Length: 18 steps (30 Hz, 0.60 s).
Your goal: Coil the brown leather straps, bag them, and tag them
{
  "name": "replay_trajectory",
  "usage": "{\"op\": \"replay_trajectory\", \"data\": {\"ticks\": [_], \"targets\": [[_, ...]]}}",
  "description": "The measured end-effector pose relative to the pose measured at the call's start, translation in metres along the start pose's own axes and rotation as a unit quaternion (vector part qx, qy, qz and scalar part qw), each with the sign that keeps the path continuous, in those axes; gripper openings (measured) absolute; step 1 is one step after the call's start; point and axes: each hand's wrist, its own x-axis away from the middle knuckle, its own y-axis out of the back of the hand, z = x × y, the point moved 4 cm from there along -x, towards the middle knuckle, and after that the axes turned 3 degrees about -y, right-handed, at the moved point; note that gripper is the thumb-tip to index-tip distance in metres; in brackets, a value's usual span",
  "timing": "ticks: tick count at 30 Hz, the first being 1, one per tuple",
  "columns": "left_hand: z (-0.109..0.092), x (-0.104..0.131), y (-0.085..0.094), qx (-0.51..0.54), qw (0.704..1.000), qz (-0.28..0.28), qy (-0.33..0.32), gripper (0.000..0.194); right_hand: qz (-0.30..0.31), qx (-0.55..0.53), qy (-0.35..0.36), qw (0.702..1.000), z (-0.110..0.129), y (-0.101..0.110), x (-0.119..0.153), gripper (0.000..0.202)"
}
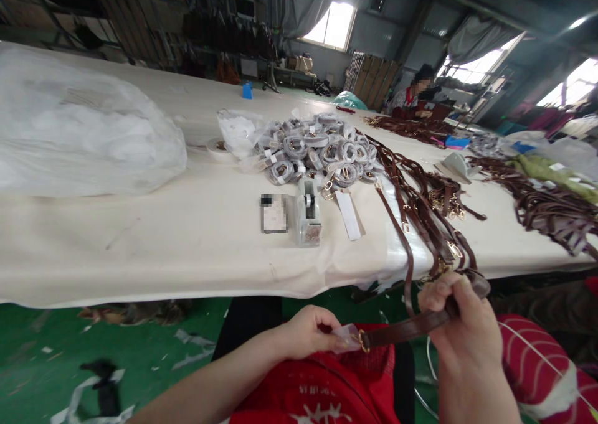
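Observation:
Above my lap a brown leather strap (pixel 405 328) stretches between my hands. My right hand (pixel 460 315) is closed round the strap, with a folded part showing above the fingers. My left hand (pixel 311 334) pinches a small clear plastic piece (pixel 346 338), which lies at the gold metal clasp (pixel 362 340) on the strap's end. Whether the plastic wraps the clasp or only touches it, I cannot tell. More brown straps (pixel 420 218) with gold hardware lie on the table just beyond my right hand.
On the cream-covered table (pixel 154 243) stand a tape dispenser (pixel 309 215) and a heap of coiled, wrapped straps (pixel 322 147). A white card strip (pixel 349 215) lies beside the dispenser. A large plastic bag (pixel 88 125) fills the left. Another person (pixel 411 97) sits at the far right.

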Motion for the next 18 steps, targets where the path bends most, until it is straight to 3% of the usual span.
{"op": "replay_trajectory", "data": {"ticks": [6,12,18], "targets": [[-0.009,0.003,-0.004,-0.016,0.999,0.044,-0.003,0.068,-0.040,0.055,0.028,0.997,-0.013,0.017,-0.006,0.028],[-0.015,-0.002,-0.004,-0.025,0.998,0.035,-0.036,0.070,0.036,0.126,0.024,0.991,-0.024,0.020,-0.005,0.037],[0.003,0.002,-0.001,0.060,0.993,0.083,0.058,0.067,0.131,0.059,-0.005,0.990,-0.019,0.022,-0.010,0.047]]}}
